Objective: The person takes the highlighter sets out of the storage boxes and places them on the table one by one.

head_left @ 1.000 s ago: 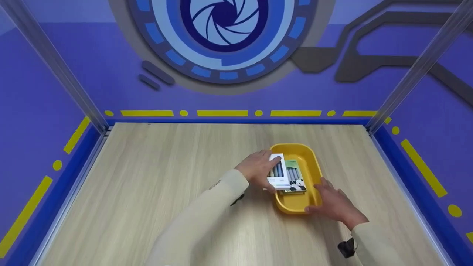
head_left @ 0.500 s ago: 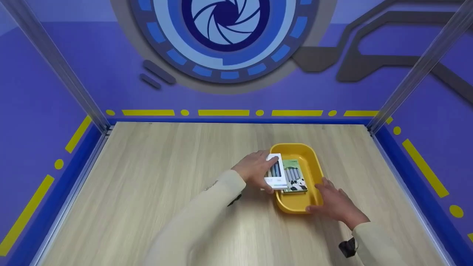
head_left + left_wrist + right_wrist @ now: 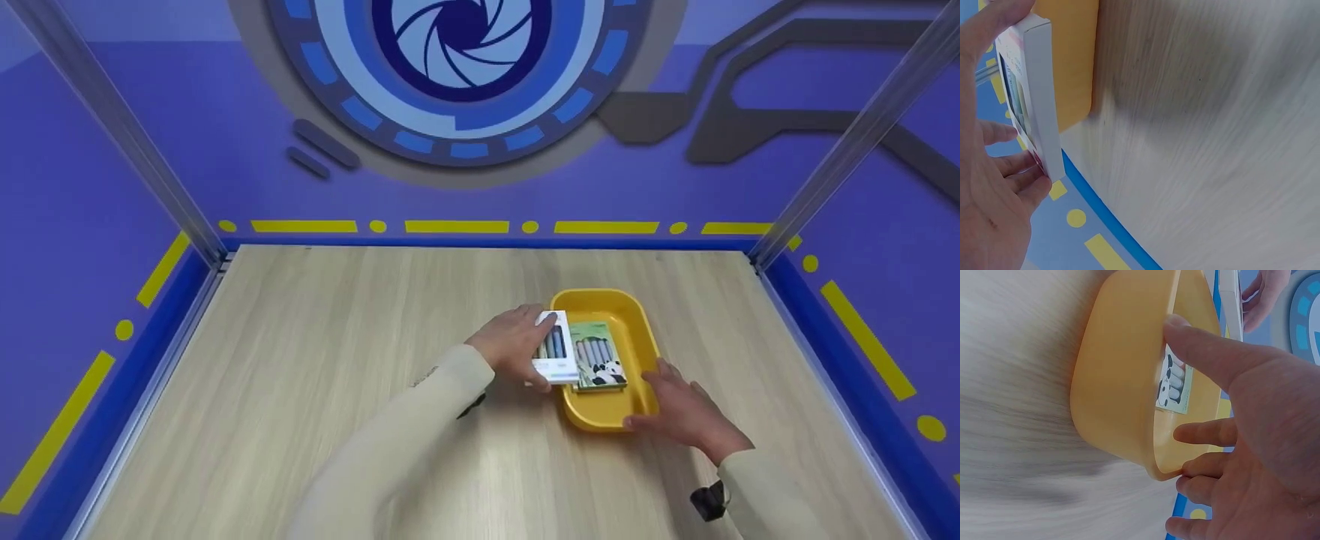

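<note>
My left hand (image 3: 507,346) grips a flat white box (image 3: 556,370) by its ends, thumb at the near end and fingers at the far end. Through the box's window show several coloured sticks. In the left wrist view the white box (image 3: 1044,95) is held up beside the yellow tub's wall. The yellow tub (image 3: 600,418) rests on the table, and a green box with pandas (image 3: 598,357) and pictured sticks lies in it, its left edge close to the white box. My right hand (image 3: 686,411) spreads over the tub's right side, thumb and fingers touching the rim (image 3: 1168,326).
The pale wooden table (image 3: 337,315) is walled by blue-purple panels (image 3: 480,202) at the back and both sides. Metal posts (image 3: 832,150) stand at the back corners.
My left hand has drawn the white box slightly left, so more of the green panda box shows. My right hand stays at the tub's rim. The head view has shifted a little.
</note>
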Tool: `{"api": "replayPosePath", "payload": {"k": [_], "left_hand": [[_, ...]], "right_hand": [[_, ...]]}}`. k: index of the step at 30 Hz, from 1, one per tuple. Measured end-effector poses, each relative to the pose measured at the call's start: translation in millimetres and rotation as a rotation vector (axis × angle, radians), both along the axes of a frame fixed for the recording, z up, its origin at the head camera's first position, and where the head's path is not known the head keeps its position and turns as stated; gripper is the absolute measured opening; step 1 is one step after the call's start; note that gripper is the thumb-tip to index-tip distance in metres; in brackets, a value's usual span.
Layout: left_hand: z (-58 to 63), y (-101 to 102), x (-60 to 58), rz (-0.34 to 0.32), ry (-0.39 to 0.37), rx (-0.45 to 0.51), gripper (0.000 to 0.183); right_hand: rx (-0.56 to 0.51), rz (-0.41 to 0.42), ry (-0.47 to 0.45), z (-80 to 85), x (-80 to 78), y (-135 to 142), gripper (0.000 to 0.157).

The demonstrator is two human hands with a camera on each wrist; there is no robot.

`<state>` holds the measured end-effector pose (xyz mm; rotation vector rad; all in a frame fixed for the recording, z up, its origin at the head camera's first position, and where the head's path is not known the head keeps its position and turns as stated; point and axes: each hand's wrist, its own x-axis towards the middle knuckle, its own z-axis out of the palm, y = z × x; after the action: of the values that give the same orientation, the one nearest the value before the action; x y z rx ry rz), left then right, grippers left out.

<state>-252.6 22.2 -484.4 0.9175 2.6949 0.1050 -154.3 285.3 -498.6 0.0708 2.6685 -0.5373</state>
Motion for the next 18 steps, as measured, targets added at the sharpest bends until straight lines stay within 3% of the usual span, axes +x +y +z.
{"api": "replayPosePath", "payload": {"k": [9,18], "left_hand": [[-1.2,-3.2,-0.3,0.000,0.017,-0.010,0.111],[-0.1,-6.3,1.9,0.001,0.016,-0.032,0.113]], "right_hand": [[-0.006,-0.006,-0.007,-1.3,0.5,1.4,0.101],[-0.016,0.043,0.032,-0.7,1.5,2.9,0.097]]}}
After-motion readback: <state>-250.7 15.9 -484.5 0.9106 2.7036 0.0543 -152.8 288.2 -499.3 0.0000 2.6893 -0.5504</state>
